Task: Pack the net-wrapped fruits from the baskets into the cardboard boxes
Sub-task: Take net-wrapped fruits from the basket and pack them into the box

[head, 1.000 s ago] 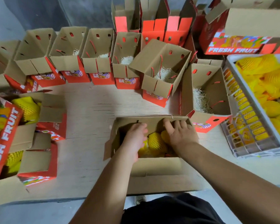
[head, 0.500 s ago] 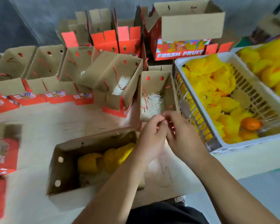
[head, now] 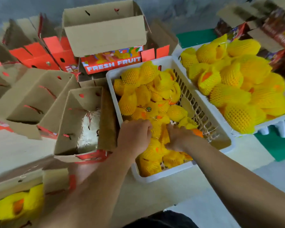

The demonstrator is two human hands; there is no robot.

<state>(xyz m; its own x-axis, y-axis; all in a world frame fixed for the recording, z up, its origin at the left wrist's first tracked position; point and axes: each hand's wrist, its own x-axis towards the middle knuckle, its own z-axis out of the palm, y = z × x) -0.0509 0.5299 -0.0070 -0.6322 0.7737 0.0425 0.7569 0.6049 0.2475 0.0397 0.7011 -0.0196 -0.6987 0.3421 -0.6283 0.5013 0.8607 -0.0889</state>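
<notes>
Both my hands are down in the near basket (head: 161,177): left hand (head: 135,137) and right hand (head: 178,139) curl onto net-wrapped fruits (head: 156,129); the open box (head: 105,119) lies just left.

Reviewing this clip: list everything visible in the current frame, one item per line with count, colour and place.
near basket: one, white plastic, centre, on the table
far basket: one, white, right, heaped full
net-wrapped fruits: many, yellow foam net with orange showing, filling both baskets
open box: one, brown with red base, left of the near basket, pale shredded filler inside
FRESH FRUIT box: one, red print, flaps up, behind the near basket
empty boxes: several, brown and red, left and rear
partly packed box: one, bottom left, yellow wrapped fruit inside
table: one, pale
left hand: in the near basket, fingers curled on wrapped fruit
right hand: in the near basket among fruit, grip unclear
</notes>
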